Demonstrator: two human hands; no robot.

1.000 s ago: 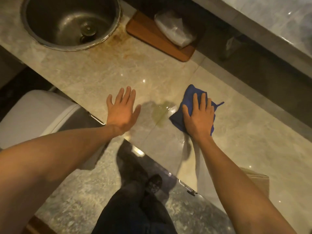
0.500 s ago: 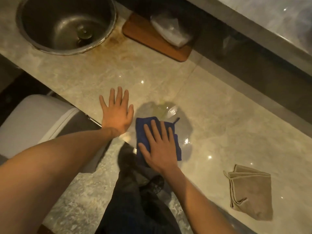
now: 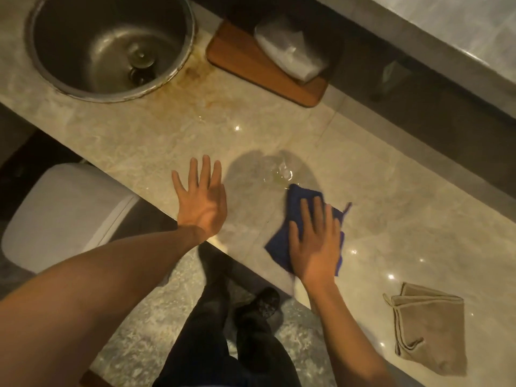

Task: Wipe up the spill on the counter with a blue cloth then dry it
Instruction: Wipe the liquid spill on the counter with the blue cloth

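A blue cloth [image 3: 296, 203] lies flat on the beige marble counter [image 3: 363, 174] near its front edge. My right hand [image 3: 314, 241] presses down on it, palm flat, fingers spread and slightly blurred. A small yellowish wet spill [image 3: 279, 174] glistens just beyond the cloth's far corner. My left hand [image 3: 202, 198] rests flat on the counter to the left of the spill, fingers apart, holding nothing. A folded tan cloth [image 3: 428, 329] lies on the counter at the lower right.
A round steel sink [image 3: 69, 88] is set into the counter at the upper left, with brown stains beside it. A wooden board [image 3: 240, 55] carrying a white plastic-wrapped packet [image 3: 290, 48] sits behind. A white bin [image 3: 64, 210] stands below the counter edge; my legs show beneath.
My right hand slid the blue cloth from right of the spill to the left over it, then back to the right and nearer the front edge. The left hand stayed planted.
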